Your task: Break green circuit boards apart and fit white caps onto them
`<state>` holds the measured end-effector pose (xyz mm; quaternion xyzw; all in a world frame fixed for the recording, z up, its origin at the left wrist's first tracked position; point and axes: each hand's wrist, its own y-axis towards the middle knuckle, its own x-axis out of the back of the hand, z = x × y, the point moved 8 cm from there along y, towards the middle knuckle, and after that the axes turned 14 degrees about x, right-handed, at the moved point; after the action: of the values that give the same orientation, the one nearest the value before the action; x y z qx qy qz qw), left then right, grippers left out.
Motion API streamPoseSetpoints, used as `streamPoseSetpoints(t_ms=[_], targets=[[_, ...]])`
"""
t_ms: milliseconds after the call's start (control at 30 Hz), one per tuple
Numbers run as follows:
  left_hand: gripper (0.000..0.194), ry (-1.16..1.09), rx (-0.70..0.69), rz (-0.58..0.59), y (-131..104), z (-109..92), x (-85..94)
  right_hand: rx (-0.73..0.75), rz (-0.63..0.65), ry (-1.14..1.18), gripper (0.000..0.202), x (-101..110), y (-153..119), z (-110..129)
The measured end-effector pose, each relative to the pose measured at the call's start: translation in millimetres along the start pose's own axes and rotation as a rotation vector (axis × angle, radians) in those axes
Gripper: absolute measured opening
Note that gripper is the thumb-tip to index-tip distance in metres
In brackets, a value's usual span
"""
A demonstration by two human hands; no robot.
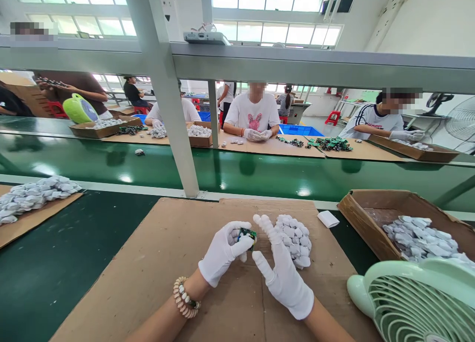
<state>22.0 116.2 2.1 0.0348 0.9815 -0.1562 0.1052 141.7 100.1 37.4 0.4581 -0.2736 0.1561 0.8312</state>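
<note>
My left hand [228, 250], in a white glove, is closed around a small green circuit board [246, 237] with dark parts on it. Only the board's right side shows between the thumb and fingers. Just to the right, my gloved right hand [280, 268] is open, thumb and fingers spread apart, with nothing in it. Beyond the right hand lies a pile of small white wrapped packets [295, 235], partly hidden by that hand. Both hands are above a brown cardboard sheet [156, 277].
A cardboard box [361, 203] of white packets stands right, behind a green fan [415, 297]. A folded white piece [328, 219] lies near the sheet's edge. More packets [37, 196] sit far left. A metal post [174, 109] rises ahead by the green conveyor [252, 171]; several people work beyond.
</note>
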Motion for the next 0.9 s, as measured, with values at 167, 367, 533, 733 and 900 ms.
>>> streamPoseSetpoints(t_ms=[167, 367, 533, 733, 900], targets=[[0.042, -0.003, -0.018, -0.020, -1.3, -3.7, 2.5, 0.051, -0.006, -0.023, 0.065, -1.3, 1.9, 6.0], [0.046, -0.009, -0.040, 0.033, -0.5, -5.7, -2.1, 0.124, 0.017, -0.078, 0.062, -4.1, 4.4, 7.7], [0.087, -0.035, -0.037, 0.184, 2.4, 1.3, -9.8, 0.079, -0.116, -0.067, 0.051, 6.3, 3.5, 1.8], [0.085, 0.068, -0.221, 0.211, -3.8, -4.6, -13.0, -0.327, -0.271, 0.364, 0.042, 1.8, -3.9, -31.3], [0.064, 0.543, -0.535, -0.155, -18.5, -20.0, -8.1, -0.600, -0.388, 0.834, 0.043, -17.3, -10.2, -46.7]])
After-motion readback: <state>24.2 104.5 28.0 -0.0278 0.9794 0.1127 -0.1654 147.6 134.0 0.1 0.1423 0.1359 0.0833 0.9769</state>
